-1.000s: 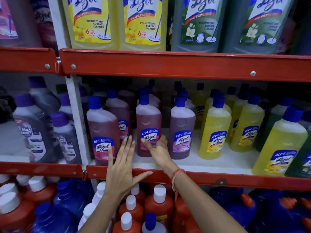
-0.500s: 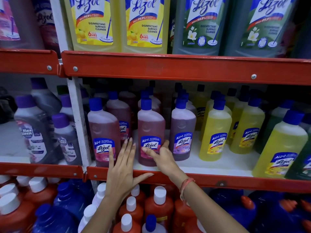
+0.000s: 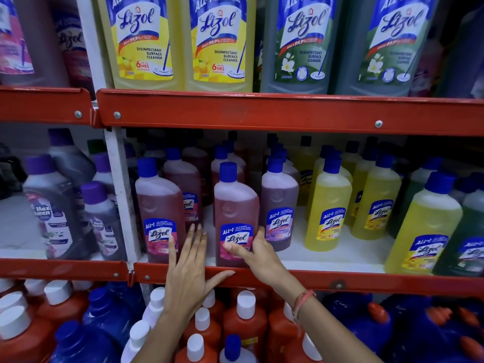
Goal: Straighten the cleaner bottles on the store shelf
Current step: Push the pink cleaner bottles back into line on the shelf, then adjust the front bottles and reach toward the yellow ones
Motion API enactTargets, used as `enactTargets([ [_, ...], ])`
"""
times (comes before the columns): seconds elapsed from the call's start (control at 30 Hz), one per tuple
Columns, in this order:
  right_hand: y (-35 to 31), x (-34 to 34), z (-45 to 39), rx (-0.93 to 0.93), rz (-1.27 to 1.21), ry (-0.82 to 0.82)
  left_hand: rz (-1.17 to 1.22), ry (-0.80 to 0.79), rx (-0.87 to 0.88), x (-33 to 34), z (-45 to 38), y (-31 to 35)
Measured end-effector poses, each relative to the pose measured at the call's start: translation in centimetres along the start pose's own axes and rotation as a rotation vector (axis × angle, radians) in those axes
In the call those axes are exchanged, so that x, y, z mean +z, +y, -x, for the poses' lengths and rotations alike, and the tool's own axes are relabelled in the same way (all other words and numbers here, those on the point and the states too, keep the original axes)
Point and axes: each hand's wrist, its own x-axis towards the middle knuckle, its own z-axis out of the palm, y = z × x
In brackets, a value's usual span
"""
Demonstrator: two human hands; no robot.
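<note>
A pink cleaner bottle (image 3: 235, 205) with a blue cap stands upright at the front edge of the middle shelf (image 3: 327, 280). My right hand (image 3: 258, 254) grips its lower part, thumb across the label. My left hand (image 3: 190, 263) is spread flat with fingers apart in the gap between that bottle and another pink bottle (image 3: 158, 210) to the left, its thumb on the shelf's red lip. A purple bottle (image 3: 279, 203) stands just right of the held one, set further back.
Yellow bottles (image 3: 328, 205) and green ones (image 3: 468, 231) fill the shelf to the right. Grey bottles (image 3: 52, 205) stand left of a white upright (image 3: 119, 195). Large bottles (image 3: 146, 40) line the shelf above. Red and blue bottles (image 3: 243, 320) crowd the shelf below.
My right hand has drawn the pink bottle forward to the shelf's front edge. My left hand has stayed spread beside it.
</note>
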Motion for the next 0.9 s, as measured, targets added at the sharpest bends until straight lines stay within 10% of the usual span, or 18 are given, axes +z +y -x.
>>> enactTargets([
  [0.2,1.2,-1.5,0.1,-0.04,-0.095,-0.015,-0.021,0.023,0.015,0.1,0.2,-0.2],
  [0.43,2.8,-7.2,0.4,-0.197,-0.024,0.463,-0.007,0.072,0.01,1.1,0.9,-0.3],
  [0.9,4.0,-8.7,-3.0,0.012,-0.239,0.073,0.004,0.13,0.031,1.4,0.8,-0.5],
])
